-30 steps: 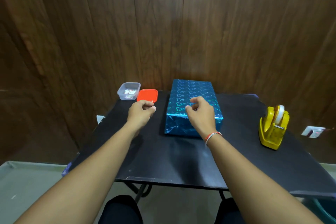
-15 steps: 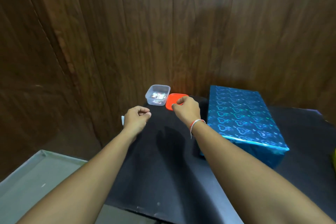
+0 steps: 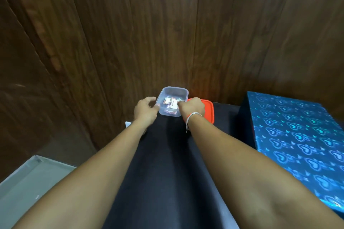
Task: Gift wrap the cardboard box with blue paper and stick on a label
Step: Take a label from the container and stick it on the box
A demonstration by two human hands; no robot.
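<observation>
The box wrapped in shiny blue patterned paper [image 3: 297, 135] lies on the black table [image 3: 167, 163] at the right. At the table's far left corner stands a small clear plastic container [image 3: 175, 90] with several small labels [image 3: 170, 101] inside. My left hand [image 3: 146, 110] grips the container's left wall between thumb and fingers. My right hand [image 3: 191, 108] dips into it from the right, its curled fingertips pinching at a label. The fingertips themselves are partly hidden by the container wall.
The container's orange lid [image 3: 209, 111] lies flat just right of it, partly under my right wrist. A dark wooden wall [image 3: 167, 33] rises directly behind the table. A grey floor [image 3: 28, 182] shows beyond the table's left edge.
Both hands have moved forward and left to the clear container; the left now holds its side and the right has gone from the lid into it. The view has swung left and closer.
</observation>
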